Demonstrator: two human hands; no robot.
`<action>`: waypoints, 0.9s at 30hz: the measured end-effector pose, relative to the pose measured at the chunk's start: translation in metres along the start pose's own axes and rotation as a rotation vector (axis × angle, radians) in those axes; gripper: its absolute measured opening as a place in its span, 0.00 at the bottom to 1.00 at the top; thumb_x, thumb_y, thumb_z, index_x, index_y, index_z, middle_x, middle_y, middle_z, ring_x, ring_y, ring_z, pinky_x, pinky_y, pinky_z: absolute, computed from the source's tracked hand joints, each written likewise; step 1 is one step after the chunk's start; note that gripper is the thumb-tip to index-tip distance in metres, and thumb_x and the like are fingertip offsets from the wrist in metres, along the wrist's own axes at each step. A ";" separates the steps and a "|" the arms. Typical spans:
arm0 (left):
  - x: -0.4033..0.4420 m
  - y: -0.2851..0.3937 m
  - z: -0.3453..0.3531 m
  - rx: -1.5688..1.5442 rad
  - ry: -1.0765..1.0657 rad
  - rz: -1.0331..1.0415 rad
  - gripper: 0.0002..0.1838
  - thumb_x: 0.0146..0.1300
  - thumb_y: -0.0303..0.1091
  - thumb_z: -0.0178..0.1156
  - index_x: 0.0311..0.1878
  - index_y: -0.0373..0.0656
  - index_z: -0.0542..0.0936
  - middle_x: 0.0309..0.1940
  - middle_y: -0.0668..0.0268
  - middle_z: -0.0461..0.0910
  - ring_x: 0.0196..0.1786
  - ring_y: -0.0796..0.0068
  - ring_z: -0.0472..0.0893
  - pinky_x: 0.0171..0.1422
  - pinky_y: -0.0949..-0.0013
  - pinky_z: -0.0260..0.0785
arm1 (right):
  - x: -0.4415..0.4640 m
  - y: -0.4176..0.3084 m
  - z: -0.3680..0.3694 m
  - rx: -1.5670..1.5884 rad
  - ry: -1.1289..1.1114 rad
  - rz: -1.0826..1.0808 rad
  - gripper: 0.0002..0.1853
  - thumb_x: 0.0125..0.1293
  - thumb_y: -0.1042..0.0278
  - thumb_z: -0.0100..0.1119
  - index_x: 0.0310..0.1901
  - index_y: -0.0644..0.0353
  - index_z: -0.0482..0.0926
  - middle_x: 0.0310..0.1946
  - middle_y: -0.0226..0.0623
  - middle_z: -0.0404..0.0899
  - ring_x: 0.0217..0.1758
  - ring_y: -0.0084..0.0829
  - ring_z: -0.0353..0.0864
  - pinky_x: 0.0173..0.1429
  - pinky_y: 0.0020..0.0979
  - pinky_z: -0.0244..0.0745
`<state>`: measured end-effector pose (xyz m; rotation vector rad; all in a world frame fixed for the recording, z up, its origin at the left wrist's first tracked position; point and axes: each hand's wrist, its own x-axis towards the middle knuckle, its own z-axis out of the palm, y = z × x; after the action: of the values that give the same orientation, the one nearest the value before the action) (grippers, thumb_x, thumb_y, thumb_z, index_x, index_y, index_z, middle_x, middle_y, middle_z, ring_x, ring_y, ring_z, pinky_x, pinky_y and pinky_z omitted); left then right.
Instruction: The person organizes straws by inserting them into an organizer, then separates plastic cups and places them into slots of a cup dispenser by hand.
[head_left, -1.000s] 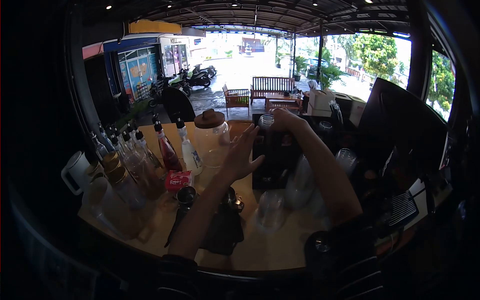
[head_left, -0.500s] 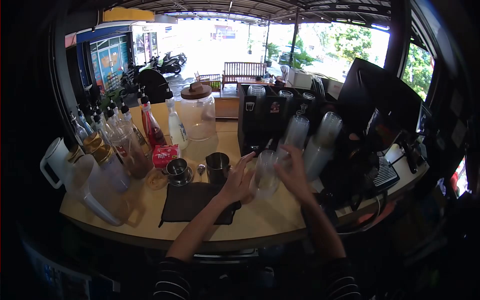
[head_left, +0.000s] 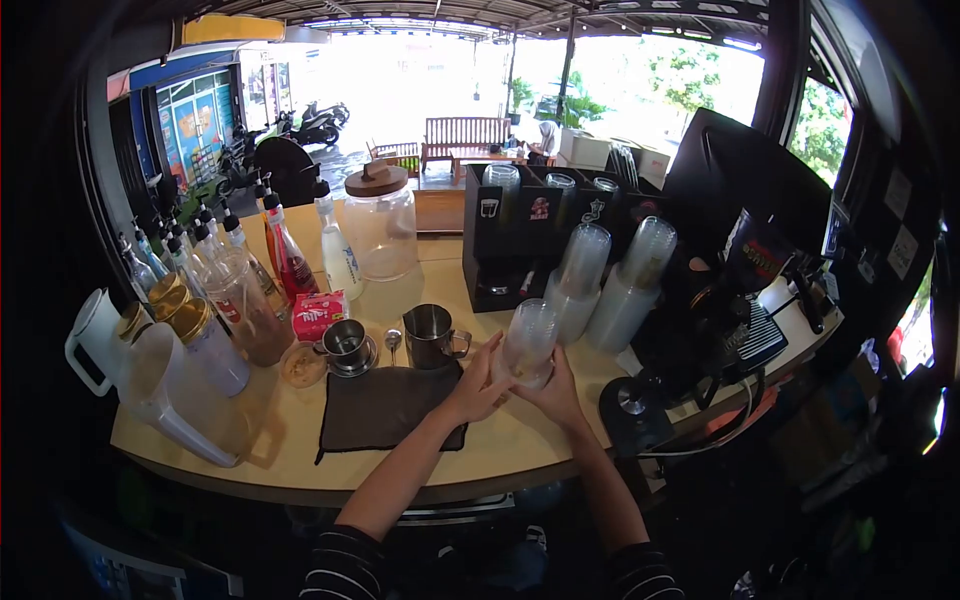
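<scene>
A short stack of clear plastic cups (head_left: 530,330) stands in front of me, between my two hands. My left hand (head_left: 480,384) closes on its left side near the base. From the right, my right hand (head_left: 556,392) wraps round the lower part, fingers partly hidden behind the plastic. Taller stacks of upturned plastic cups (head_left: 585,262) rise just beyond. To the left of my hands are a steel milk pitcher (head_left: 428,337), a spoon (head_left: 393,346) and a small metal drip filter (head_left: 346,344). A dark cloth (head_left: 375,412) lies nearer to me.
Syrup pump bottles (head_left: 290,255), a clear plastic jug (head_left: 185,390) and a wooden-lidded jar (head_left: 383,230) occupy the left side. A black cup organizer (head_left: 520,235) stands at the back. Dark equipment (head_left: 710,330) and a black tamping mat (head_left: 636,412) are on the right.
My right hand has come down from the upper right side of the cup stack to its lower part. My left hand has moved in against the stack. The view has shifted slightly.
</scene>
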<state>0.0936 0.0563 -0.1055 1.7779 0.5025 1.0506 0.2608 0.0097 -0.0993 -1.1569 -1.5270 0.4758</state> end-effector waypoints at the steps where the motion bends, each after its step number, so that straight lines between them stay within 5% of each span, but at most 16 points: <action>1: -0.001 0.003 0.001 0.002 -0.005 -0.006 0.35 0.62 0.33 0.53 0.68 0.37 0.49 0.63 0.52 0.60 0.68 0.61 0.58 0.70 0.65 0.51 | -0.002 -0.004 -0.001 0.004 0.004 0.005 0.43 0.41 0.68 0.74 0.59 0.63 0.58 0.53 0.43 0.67 0.58 0.37 0.68 0.61 0.36 0.64; 3: -0.003 0.012 0.001 0.180 -0.016 0.062 0.52 0.45 0.40 0.70 0.68 0.36 0.47 0.63 0.49 0.60 0.67 0.56 0.60 0.67 0.61 0.56 | -0.005 -0.015 -0.004 0.262 -0.007 0.106 0.42 0.41 0.68 0.73 0.59 0.63 0.59 0.53 0.41 0.67 0.58 0.35 0.68 0.60 0.35 0.65; 6: -0.003 0.027 0.003 0.230 -0.007 -0.020 0.59 0.36 0.40 0.75 0.69 0.37 0.48 0.62 0.49 0.61 0.65 0.56 0.64 0.67 0.62 0.58 | -0.007 -0.007 -0.002 0.338 0.000 0.099 0.42 0.42 0.68 0.74 0.59 0.63 0.59 0.54 0.42 0.67 0.59 0.35 0.68 0.60 0.34 0.65; 25: -0.002 0.031 0.012 0.208 -0.056 -0.038 0.56 0.39 0.32 0.74 0.68 0.37 0.47 0.61 0.54 0.63 0.64 0.63 0.65 0.65 0.63 0.60 | 0.004 -0.032 0.000 0.167 0.161 0.006 0.45 0.37 0.66 0.74 0.58 0.65 0.59 0.52 0.43 0.69 0.55 0.35 0.71 0.58 0.35 0.68; 27: -0.001 0.016 0.012 0.107 -0.010 -0.018 0.55 0.41 0.34 0.73 0.68 0.36 0.48 0.62 0.54 0.61 0.65 0.63 0.63 0.66 0.63 0.58 | 0.017 -0.052 -0.002 -0.065 0.240 -0.009 0.46 0.37 0.66 0.74 0.59 0.65 0.58 0.55 0.46 0.64 0.59 0.38 0.66 0.60 0.37 0.64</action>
<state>0.1009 0.0421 -0.0935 1.8684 0.5766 1.0183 0.2431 0.0009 -0.0479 -1.2105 -1.3472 0.2716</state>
